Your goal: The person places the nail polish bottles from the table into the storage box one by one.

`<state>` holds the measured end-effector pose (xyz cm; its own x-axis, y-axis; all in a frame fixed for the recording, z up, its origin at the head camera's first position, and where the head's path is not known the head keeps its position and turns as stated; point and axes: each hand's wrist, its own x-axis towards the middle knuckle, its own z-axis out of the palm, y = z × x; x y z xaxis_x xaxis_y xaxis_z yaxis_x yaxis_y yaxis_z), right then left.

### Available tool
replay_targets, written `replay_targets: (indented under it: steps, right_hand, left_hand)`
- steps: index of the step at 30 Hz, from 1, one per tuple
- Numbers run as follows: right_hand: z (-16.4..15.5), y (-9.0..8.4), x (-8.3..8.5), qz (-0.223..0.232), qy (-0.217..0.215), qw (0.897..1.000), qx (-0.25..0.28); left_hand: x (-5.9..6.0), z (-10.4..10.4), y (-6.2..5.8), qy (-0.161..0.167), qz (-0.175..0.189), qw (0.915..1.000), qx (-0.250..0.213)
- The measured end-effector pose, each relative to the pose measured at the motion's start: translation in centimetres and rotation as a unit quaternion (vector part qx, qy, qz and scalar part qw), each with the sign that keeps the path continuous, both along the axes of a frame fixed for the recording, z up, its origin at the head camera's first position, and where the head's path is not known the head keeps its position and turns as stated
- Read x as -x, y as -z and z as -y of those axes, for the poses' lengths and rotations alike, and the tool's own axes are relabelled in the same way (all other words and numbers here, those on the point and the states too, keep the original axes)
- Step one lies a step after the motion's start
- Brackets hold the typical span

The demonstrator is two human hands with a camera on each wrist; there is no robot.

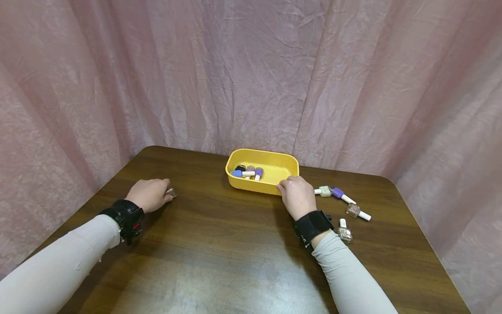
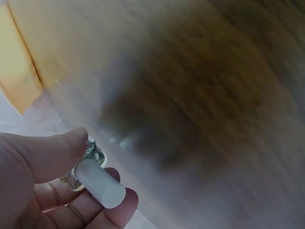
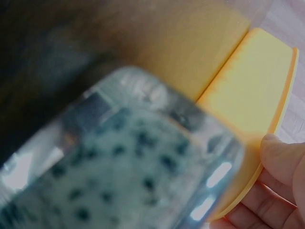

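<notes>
My left hand [image 1: 149,195] is over the left side of the table, pinching a glitter nail polish bottle [image 1: 171,192] between thumb and fingers. Its white cap [image 2: 101,184] points away from the palm in the left wrist view. My right hand [image 1: 299,197] grips the rim of a yellow plastic tub [image 1: 255,186] at its near right corner, with the thumb [image 3: 274,150] at the edge. Inside the tub, toward its left end, lie several nail polish bottles, among them a blue one [image 1: 237,173], a purple one [image 1: 259,172] and a dark one [image 1: 240,167].
Right of my right hand lie a pale green bottle [image 1: 325,191], a purple bottle [image 1: 337,192], a pinkish glitter bottle [image 1: 353,210] and a silver glitter bottle [image 1: 345,234]. A speckled bottle [image 3: 138,167] looms in the right wrist view. A pink curtain [image 1: 266,78] hangs behind the wooden table [image 1: 219,253].
</notes>
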<state>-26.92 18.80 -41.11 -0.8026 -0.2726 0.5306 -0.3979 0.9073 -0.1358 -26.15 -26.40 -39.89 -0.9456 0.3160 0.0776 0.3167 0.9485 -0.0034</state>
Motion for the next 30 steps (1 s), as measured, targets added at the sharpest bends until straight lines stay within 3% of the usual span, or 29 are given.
replay_targets:
  steps: [23,30]
  right_hand:
    - [0.0,0.1,0.1,-0.017,-0.007,1.000,0.006]
    - [-0.1,0.0,-0.1,-0.027,-0.008,1.000,0.006]
  left_hand:
    - [0.9,-5.5,-1.7,0.037,-0.055,0.9978,-0.005]
    - [1.8,-7.0,-1.9,0.052,-0.073,0.9959,-0.002]
